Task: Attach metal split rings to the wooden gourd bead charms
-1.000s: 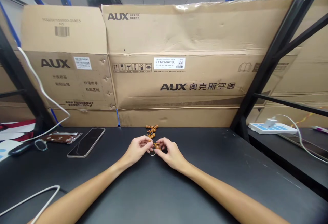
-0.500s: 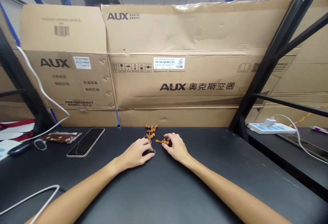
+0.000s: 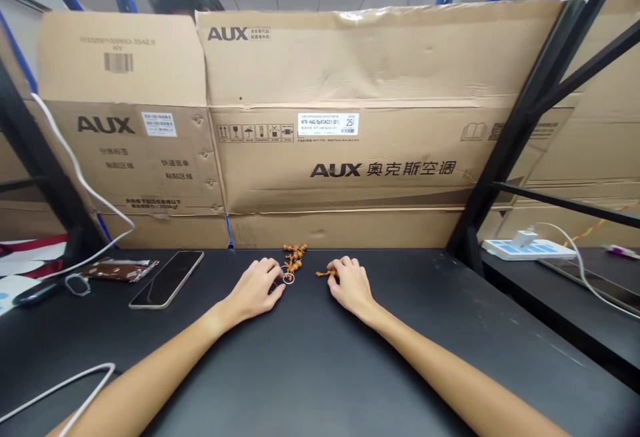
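Brown charm (image 3: 327, 273) held in nearly closed right grip (image 3: 352, 285).

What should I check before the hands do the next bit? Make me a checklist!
1. Silver ring easy to see: ok, beside the left hand.
2. Small beaded piece gripped firmly: cannot tell, the right hand hides most of it.
3. That piece apart from the beaded bunch: ok, bare table shows between.
4. Phone away from both hands: ok.
5. White cable not touching the left arm: cannot tell, they overlap in view.
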`<action>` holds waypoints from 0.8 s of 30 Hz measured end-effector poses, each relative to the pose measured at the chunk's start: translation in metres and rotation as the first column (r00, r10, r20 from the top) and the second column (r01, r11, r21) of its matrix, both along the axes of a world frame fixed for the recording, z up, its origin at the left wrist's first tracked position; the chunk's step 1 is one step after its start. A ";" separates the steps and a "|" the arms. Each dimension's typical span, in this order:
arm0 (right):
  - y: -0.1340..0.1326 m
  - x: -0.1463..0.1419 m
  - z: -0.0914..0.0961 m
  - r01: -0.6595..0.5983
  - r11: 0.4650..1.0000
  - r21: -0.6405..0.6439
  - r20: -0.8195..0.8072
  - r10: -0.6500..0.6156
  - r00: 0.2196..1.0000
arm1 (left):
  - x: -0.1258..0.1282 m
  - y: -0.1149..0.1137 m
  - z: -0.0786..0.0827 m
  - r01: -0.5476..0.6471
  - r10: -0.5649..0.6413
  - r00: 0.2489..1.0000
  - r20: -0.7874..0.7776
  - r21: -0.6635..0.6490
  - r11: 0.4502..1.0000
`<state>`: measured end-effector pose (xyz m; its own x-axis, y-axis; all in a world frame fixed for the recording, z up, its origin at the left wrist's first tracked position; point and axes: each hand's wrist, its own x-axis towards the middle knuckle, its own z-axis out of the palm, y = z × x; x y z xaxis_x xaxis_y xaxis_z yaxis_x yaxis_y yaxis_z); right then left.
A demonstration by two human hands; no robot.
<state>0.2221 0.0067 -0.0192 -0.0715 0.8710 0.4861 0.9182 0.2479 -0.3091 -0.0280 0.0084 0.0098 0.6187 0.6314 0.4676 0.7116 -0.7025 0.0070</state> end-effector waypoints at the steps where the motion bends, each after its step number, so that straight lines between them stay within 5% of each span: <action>1: -0.001 -0.001 0.000 -0.001 1.000 0.015 0.001 0.001 1.000 | 0.002 -0.002 0.000 0.028 -0.028 1.000 0.011 -0.019 0.999; 5: -0.008 -0.007 0.003 -0.150 0.985 0.088 0.016 0.150 0.989 | 0.012 -0.012 0.000 0.149 -0.146 0.989 0.033 -0.116 0.982; 11: -0.020 -0.016 0.007 -0.454 0.887 0.082 0.089 0.447 0.890 | 0.022 -0.022 -0.001 0.290 -0.264 0.955 0.136 -0.236 0.927; 24: -0.024 -0.017 0.012 -0.546 0.835 0.069 0.040 0.544 0.838 | 0.021 -0.019 -0.001 0.324 -0.231 0.927 0.296 -0.321 0.890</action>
<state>0.2053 -0.0177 -0.0071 -0.5331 0.6500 0.5416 0.6328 0.7313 -0.2547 -0.0075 -0.0107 0.0086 0.6894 0.6031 0.4012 0.4308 -0.7866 0.4424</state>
